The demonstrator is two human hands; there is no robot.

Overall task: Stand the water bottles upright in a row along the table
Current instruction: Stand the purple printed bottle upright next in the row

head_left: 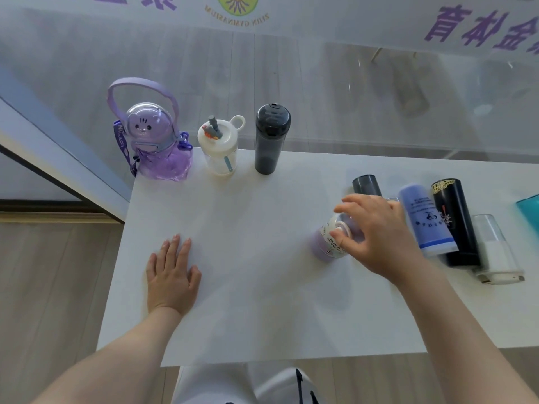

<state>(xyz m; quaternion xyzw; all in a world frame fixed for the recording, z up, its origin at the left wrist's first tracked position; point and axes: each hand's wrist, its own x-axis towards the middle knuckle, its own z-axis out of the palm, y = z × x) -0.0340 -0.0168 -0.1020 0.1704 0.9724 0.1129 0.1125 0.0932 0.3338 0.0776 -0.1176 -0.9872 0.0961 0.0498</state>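
The white table (262,287) filled most of the view, its far edge against a glass wall. Along that far edge 3 bottles stood upright in a row: at the left corner a purple bear-shaped bottle (157,147) with a hoop handle, beside it a clear bottle with a white lid (218,147), then a tall dark grey bottle (269,138). On the right side of the table several bottles lay on their sides, packed close together: a black bottle (455,223) with gold print, a blue bottle (423,220) touching it, a clear bottle with a white base (495,249) on the far side of the black one, a dark grey cap end (366,185) showing behind the hand, and a teal edge (529,208) at the frame border. The right hand (379,237) reached over a small lilac and white bottle (329,243), fingers curled around its upper part and thumb pressed on its side; blur hid whether it stood straight or tilted. The left hand (172,278) lay flat on the table, palm down, fingers together and holding nothing.
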